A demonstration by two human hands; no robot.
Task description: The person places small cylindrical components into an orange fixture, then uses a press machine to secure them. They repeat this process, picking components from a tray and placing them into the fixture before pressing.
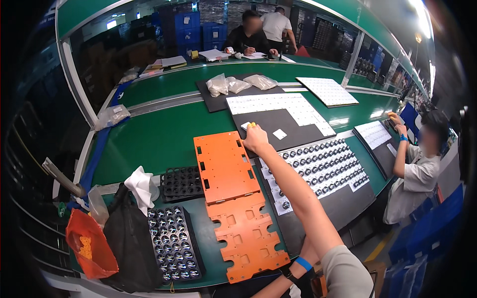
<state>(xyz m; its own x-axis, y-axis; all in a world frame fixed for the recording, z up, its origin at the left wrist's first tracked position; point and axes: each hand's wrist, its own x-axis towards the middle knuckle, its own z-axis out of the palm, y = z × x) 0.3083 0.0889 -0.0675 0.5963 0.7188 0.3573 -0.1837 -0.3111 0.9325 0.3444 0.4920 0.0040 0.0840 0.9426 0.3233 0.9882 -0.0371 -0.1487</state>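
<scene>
The small white square lies at the near left part of a dark board, beside the upper end of an orange plate. A second white square lies loose on the same board, to the right of the first. White sheeting covers the board's far and right portions.

Nearer the wearer, a white panel carries rows of round black parts; the right forearm crosses over it and blocks part of it from view. The orange plate adjoins a second orange piece with cut-outs. To the left are a black tray and a tray of shiny round parts. Farther off are clear bags; a co-worker is at the right.

The right hand has its fingers bunched narrowly, yellow-covered fingertips at the edge of the first square; whether gripped or merely touched cannot be determined. The left hand is largely hidden behind the right forearm; its opening and contents cannot be told.
</scene>
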